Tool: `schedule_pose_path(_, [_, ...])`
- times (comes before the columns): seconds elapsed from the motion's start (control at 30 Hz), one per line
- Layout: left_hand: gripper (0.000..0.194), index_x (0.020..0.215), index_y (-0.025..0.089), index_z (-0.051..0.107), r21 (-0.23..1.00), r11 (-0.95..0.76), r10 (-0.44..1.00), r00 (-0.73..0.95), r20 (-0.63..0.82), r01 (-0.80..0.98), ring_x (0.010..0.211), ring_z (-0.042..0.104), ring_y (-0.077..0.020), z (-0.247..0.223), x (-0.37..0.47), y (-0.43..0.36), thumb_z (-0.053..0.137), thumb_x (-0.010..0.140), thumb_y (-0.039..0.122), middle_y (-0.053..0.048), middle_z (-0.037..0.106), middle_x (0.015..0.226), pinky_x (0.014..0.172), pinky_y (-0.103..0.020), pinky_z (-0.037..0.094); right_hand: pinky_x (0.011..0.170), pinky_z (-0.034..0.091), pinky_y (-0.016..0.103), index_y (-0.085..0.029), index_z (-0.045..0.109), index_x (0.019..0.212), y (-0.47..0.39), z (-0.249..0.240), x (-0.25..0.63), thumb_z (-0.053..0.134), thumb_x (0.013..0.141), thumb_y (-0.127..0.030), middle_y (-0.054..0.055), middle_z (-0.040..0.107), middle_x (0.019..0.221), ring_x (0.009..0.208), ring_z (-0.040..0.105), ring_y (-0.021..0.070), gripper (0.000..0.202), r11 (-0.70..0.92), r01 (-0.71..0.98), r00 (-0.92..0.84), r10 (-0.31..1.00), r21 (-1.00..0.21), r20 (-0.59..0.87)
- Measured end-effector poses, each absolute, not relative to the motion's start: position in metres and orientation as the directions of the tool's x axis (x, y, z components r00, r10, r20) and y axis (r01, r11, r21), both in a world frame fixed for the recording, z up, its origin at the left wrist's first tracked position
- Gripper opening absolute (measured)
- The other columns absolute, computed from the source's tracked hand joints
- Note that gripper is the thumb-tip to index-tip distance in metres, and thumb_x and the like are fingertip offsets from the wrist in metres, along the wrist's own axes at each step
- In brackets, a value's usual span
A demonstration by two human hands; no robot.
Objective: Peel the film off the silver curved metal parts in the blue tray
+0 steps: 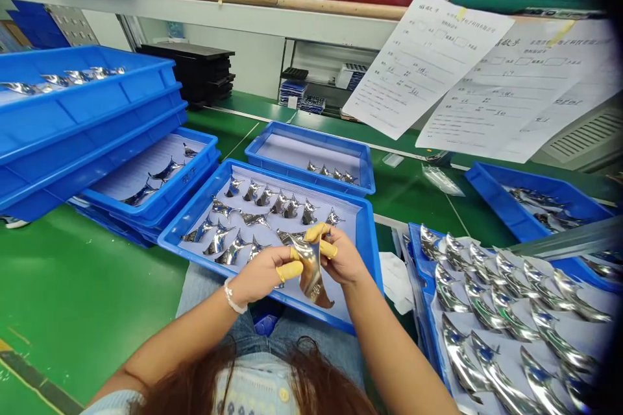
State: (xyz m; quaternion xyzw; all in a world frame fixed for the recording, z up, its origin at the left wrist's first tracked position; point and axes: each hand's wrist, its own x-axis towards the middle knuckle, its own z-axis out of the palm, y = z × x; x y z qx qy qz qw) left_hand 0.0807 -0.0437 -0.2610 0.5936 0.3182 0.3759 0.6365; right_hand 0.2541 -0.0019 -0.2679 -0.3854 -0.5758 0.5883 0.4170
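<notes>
Grip: a curved, mirror-bright metal piece (pixel 311 272) was held by both hands above the near part of the central blue tray (pixel 372 249). Its upper left edge was pinched by the covered fingertips of the left hand (pixel 263 275), and its upper right side was steadied by those of the right hand (pixel 344 258). The broad face was left largely uncovered, with the pointed lower end hanging free, an arrangement that seemed suited to viewing and turning the piece. Yellow finger covers (pixel 290 270) were worn on both hands, probably to keep skin marks off the polish

Surroundings: similar pieces (pixel 233 187) were spaced in rough rows on the tray's pale lining (pixel 351 206), presumably so that the shiny surfaces would not rub. The near edge of the tray was set over the lap (pixel 192 288), within easy reach. A second lined tray (pixel 292 172) was placed just behind, with a short row at its far right. At the right, curved pieces were laid in closer, similarly angled rows in another tray (pixel 428 285). At the left, trays (pixel 87 104) were stacked, apparently to save room on the green table (pixel 121 285). Printed sheets (pixel 423 65) were taped to the shelf edge (pixel 195 21), where they could be read from the seat
</notes>
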Motion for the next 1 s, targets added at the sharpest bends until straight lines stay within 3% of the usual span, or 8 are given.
schedule_pose_path(0.1, [0.043,0.083,0.011,0.066,0.99,0.027,0.884,0.466,0.041,-0.138,0.059,0.055,-0.0125,-0.246,0.075,-0.052,0.061,0.077,0.053,-0.002,0.061,0.065,0.061,-0.025,0.048,0.039,0.019,0.022,-0.021,0.059,0.083,-0.014,-0.267,0.244,0.069,0.068,-0.062,-0.008,0.037,0.048,0.037,0.02,0.0073,0.045,0.019,-0.21,-0.325,0.941,-0.977,0.089])
schedule_pose_path(0.23, [0.037,0.08,0.014,0.068,0.96,-0.233,0.928,0.332,0.17,0.159,0.073,0.058,-0.0156,-0.231,0.058,-0.058,0.056,0.082,0.049,-0.003,0.065,0.074,0.073,-0.028,0.046,0.042,0.019,0.024,-0.023,0.065,0.087,-0.035,-0.269,0.245,0.07,0.072,-0.061,-0.008,0.034,0.044,0.04,0.021,0.0093,0.041,0.061,-0.322,-0.296,0.941,-0.945,0.161])
schedule_pose_path(0.4, [0.04,0.079,0.017,0.069,0.777,-0.516,0.842,0.382,0.382,0.36,0.074,0.055,-0.0162,-0.221,0.049,-0.064,0.045,0.089,0.048,-0.003,0.066,0.073,0.076,-0.03,0.042,0.048,0.025,0.027,-0.023,0.071,0.076,-0.061,-0.265,0.246,0.074,0.071,-0.056,-0.002,0.043,0.055,0.05,0.031,0.0133,0.033,0.228,-0.193,-0.311,0.908,-0.954,0.28])
schedule_pose_path(0.53, [0.039,0.083,0.019,0.07,0.707,-0.571,0.813,0.408,0.416,0.417,0.074,0.055,-0.0158,-0.22,0.048,-0.068,0.045,0.09,0.048,-0.003,0.066,0.076,0.075,-0.03,0.04,0.048,0.026,0.027,-0.024,0.07,0.075,-0.069,-0.26,0.244,0.074,0.075,-0.045,-0.002,0.044,0.057,0.051,0.032,0.0139,0.021,0.247,-0.073,-0.286,0.923,-0.966,0.258])
schedule_pose_path(0.67, [0.037,0.077,0.018,0.068,0.72,-0.584,0.804,0.391,0.448,0.375,0.069,0.053,-0.0148,-0.218,0.047,-0.069,0.048,0.089,0.046,-0.003,0.065,0.07,0.072,-0.029,0.039,0.048,0.028,0.026,-0.022,0.07,0.073,-0.07,-0.261,0.246,0.075,0.074,-0.042,-0.002,0.044,0.056,0.051,0.034,0.014,0.02,0.23,-0.078,-0.285,0.927,-0.97,0.243])
schedule_pose_path(0.77, [0.031,0.074,0.015,0.067,0.842,-0.493,0.835,0.39,0.388,0.219,0.067,0.054,-0.0137,-0.215,0.045,-0.069,0.053,0.086,0.041,-0.004,0.064,0.069,0.071,-0.028,0.042,0.049,0.031,0.026,-0.021,0.069,0.07,-0.07,-0.262,0.246,0.076,0.072,-0.039,-0.001,0.049,0.056,0.051,0.037,0.0136,0.02,0.153,-0.154,-0.293,0.937,-0.976,0.193])
schedule_pose_path(0.87, [0.022,0.076,0.014,0.066,0.981,-0.188,0.909,0.385,0.156,0.045,0.062,0.054,-0.0118,-0.216,0.048,-0.067,0.06,0.08,0.034,-0.003,0.063,0.068,0.064,-0.025,0.044,0.047,0.032,0.024,-0.02,0.069,0.069,-0.069,-0.26,0.243,0.082,0.065,-0.04,-0.001,0.053,0.057,0.049,0.04,0.0126,0.024,-0.011,-0.287,-0.287,0.955,-0.958,0.075])
schedule_pose_path(1.0, [0.021,0.077,0.013,0.066,0.98,0.145,0.933,0.348,-0.09,-0.134,0.055,0.052,-0.0092,-0.225,0.055,-0.062,0.069,0.069,0.032,0.0,0.06,0.063,0.054,-0.021,0.042,0.039,0.023,0.02,-0.018,0.07,0.069,-0.067,-0.252,0.237,0.085,0.06,-0.041,-0.004,0.045,0.046,0.038,0.028,0.0063,0.029,-0.179,-0.453,-0.299,0.953,-0.873,-0.04])
